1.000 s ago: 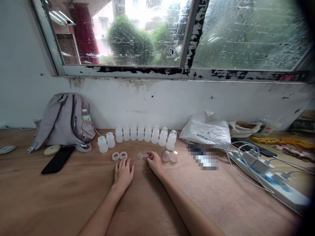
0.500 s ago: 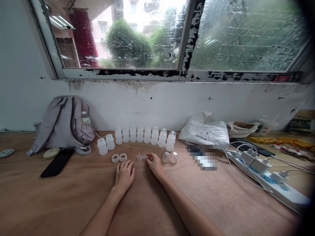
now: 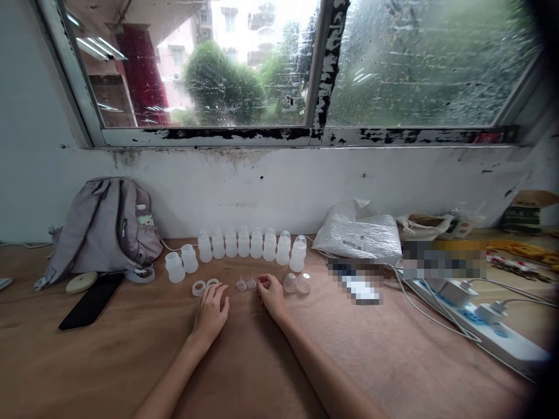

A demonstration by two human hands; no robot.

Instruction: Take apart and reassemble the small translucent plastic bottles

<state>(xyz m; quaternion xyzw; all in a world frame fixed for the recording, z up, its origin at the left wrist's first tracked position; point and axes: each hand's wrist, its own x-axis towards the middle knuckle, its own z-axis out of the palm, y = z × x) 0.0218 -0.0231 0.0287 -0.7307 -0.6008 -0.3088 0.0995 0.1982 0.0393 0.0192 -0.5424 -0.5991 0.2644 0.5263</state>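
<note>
My left hand [image 3: 211, 311] is open, its fingers spread over the near edge of the right one of two white rings [image 3: 198, 288]. Two clear nipples [image 3: 241, 284] stand side by side between my hands. My right hand [image 3: 269, 294] has its fingers drawn together beside the right nipple [image 3: 252, 283]; whether they grip anything is too small to tell. Two clear domed caps [image 3: 289, 283] sit just right of that hand. Behind stands a row of several capped frosted bottles [image 3: 257, 243], with two uncapped bottles [image 3: 175, 267] at its left end.
A grey backpack [image 3: 102, 227], a black phone [image 3: 92, 301] and a round cream object [image 3: 81, 283] lie at the left. On the right are a silvery plastic package [image 3: 360, 233], a white power strip [image 3: 510, 336] with cables, and a cloth pouch [image 3: 423, 226]. A wall and window rise behind.
My left hand has moved onto the edge of the right ring. My right hand has shifted slightly off the right nipple, which now shows more fully. The whole view has moved a little.
</note>
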